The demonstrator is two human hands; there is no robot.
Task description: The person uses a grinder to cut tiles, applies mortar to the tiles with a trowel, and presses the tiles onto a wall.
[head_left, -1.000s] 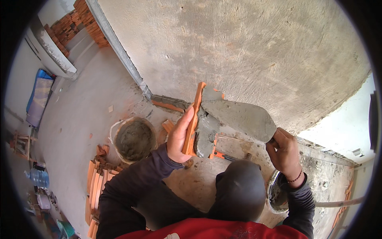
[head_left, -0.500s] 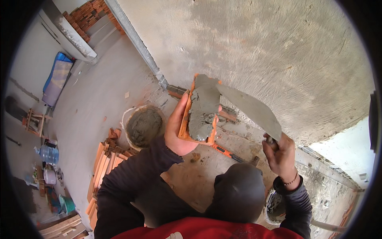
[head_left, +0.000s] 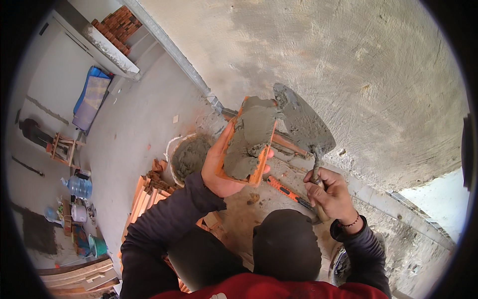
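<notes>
My left hand [head_left: 219, 167] is closed around an orange brick [head_left: 264, 167], with fingertips showing at its right edge. Wet grey mortar [head_left: 256, 119] is spread thickly over the brick's upper face. Closed on the wooden handle of a trowel [head_left: 306, 122] is my right hand [head_left: 331, 194]. The trowel's broad blade carries a smear of mortar, and its tip is beside the brick's far right corner. Beneath the hands, an orange and black hammer-like tool [head_left: 286, 192] lies on the floor; its head is partly hidden by my right hand.
A bucket of mortar [head_left: 191, 157] stands left of the brick, beside stacked bricks [head_left: 149, 194]. The plastered wall [head_left: 378, 89] rises ahead and right, with a brick course [head_left: 289, 143] at its foot. Another bucket [head_left: 341, 264] sits by my right forearm. A person [head_left: 37, 132] is far left.
The trowel has turned over, so its mortar-smeared face now shows. My right hand has moved slightly left and down. The mortar on the brick has changed shape, and the view has shifted.
</notes>
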